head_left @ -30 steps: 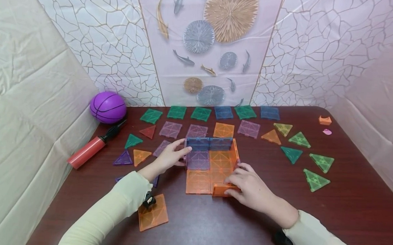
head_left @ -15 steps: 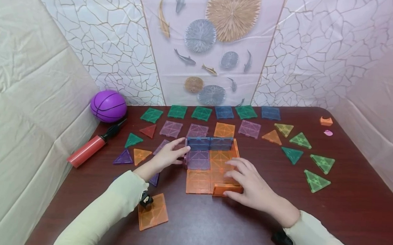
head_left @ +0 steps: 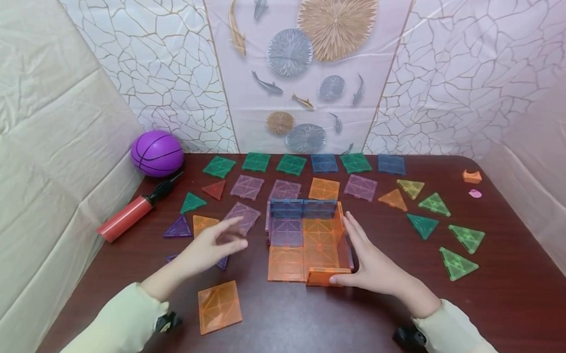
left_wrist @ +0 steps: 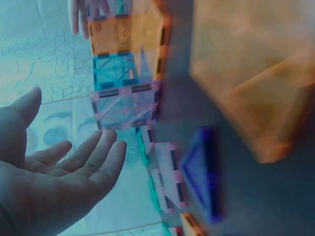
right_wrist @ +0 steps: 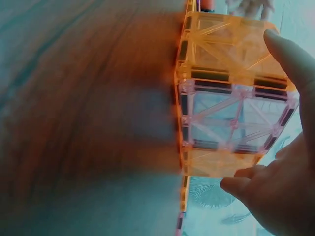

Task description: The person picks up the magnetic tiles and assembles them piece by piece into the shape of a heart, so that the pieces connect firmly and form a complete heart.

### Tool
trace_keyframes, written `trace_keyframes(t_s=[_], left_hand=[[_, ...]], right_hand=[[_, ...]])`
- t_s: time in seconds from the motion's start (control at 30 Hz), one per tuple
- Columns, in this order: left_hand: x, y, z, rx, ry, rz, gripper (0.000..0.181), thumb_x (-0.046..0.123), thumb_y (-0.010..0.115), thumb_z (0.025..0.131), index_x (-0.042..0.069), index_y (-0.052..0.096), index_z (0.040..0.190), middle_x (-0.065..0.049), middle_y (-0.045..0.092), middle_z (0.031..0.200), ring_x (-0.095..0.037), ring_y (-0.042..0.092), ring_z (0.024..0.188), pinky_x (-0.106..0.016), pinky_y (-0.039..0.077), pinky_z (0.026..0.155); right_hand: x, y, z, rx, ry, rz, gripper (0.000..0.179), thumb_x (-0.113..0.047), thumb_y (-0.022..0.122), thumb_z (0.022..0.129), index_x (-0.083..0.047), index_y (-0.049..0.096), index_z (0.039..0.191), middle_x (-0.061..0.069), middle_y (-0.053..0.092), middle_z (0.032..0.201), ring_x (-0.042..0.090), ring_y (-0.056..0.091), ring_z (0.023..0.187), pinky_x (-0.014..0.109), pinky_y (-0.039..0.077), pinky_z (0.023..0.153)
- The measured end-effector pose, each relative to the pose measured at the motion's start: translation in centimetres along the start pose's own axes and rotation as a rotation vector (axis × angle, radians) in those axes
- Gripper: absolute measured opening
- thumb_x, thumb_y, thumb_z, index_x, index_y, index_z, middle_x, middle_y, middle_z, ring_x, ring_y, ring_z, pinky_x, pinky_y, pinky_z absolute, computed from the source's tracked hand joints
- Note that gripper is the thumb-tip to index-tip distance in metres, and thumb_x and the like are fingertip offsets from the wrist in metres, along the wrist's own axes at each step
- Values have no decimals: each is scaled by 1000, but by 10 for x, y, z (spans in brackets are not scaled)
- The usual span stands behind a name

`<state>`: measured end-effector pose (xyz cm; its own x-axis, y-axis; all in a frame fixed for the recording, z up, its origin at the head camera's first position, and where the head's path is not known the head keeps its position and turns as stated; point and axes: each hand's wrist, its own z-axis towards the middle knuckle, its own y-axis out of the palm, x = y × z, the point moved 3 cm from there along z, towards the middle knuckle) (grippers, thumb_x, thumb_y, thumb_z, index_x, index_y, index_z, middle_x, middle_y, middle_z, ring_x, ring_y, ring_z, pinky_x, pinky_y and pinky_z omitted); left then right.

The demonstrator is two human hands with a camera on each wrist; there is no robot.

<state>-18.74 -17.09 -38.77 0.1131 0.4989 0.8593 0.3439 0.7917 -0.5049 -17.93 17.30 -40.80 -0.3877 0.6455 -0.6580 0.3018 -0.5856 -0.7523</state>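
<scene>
A low box of translucent magnetic tiles stands mid-table in the head view. Its floor shows orange tiles [head_left: 286, 263] and a purple tile [head_left: 287, 232]; blue tiles [head_left: 303, 208] form the back wall. A purple tile [right_wrist: 236, 118] and orange tiles line the right side, and an upright orange tile [head_left: 323, 277] stands at the front right. My right hand [head_left: 378, 267] spans that corner, thumb at the front tile, fingers extended along the right wall. My left hand [head_left: 211, 249] hovers left of the box, fingers spread, holding nothing. A loose orange square tile [head_left: 220, 306] lies near it.
Loose square tiles, such as a green one [head_left: 256, 162], lie in rows behind the box. Triangular tiles [head_left: 457, 264] are scattered right and left. A purple ball [head_left: 157, 153] and a red hand pump [head_left: 125, 219] sit at the left edge.
My left hand has let go of the box's left wall and drawn back toward the left. My right hand has lifted its fingers from inside the box to the right wall's outer side.
</scene>
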Motion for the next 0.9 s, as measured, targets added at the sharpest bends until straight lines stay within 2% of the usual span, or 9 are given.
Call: trace_keyframes(t_s=[0.1,0.27,0.43,0.53,0.63,0.8,0.9], left_hand=[[-7,4,-19,-25,16,55,66,32,71,88,8,44,143,-17,59,129,-32,58,113,-40,52,85],[-22,6,-47,-72,18,163,73,32,78,80,3,47,139,-15,59,125,-32,54,111,-50,47,91],[-35,7,-66,-72,39,214,80,36,85,70,2,51,135,-10,59,117,-26,51,103,-39,45,87],[-42,7,-74,-63,38,249,81,38,87,66,2,54,131,-7,57,112,-23,49,101,-35,44,84],[-48,6,-79,-66,2,313,83,42,89,61,4,56,128,-3,55,107,-22,46,101,-39,41,81],[-51,8,-82,-86,-88,407,88,45,91,52,7,59,124,1,52,103,-22,42,101,-40,32,73],[-50,10,-82,-86,-103,430,84,43,92,50,10,61,120,3,51,99,-20,42,98,-39,32,73]], right_hand=[[4,2,0,-17,32,19,125,-49,81,72,-8,-3,155,16,-2,161,39,16,144,59,35,104],[9,4,0,-35,44,25,126,-51,80,72,-9,-4,155,17,1,161,37,14,145,59,29,108],[11,5,1,-29,34,30,126,-49,82,71,-10,-4,155,16,3,161,37,15,144,59,29,108],[11,5,1,-27,27,37,126,-48,82,71,-10,-3,155,16,3,161,36,15,144,59,28,108],[11,4,1,-26,27,36,126,-48,83,71,-10,-3,155,16,4,161,36,16,144,59,28,108],[11,4,0,-30,38,41,126,-48,83,71,-11,-2,155,16,5,161,36,17,143,60,28,108],[12,4,0,-32,34,45,125,-48,82,71,-11,-3,155,15,5,161,36,16,144,60,28,108]])
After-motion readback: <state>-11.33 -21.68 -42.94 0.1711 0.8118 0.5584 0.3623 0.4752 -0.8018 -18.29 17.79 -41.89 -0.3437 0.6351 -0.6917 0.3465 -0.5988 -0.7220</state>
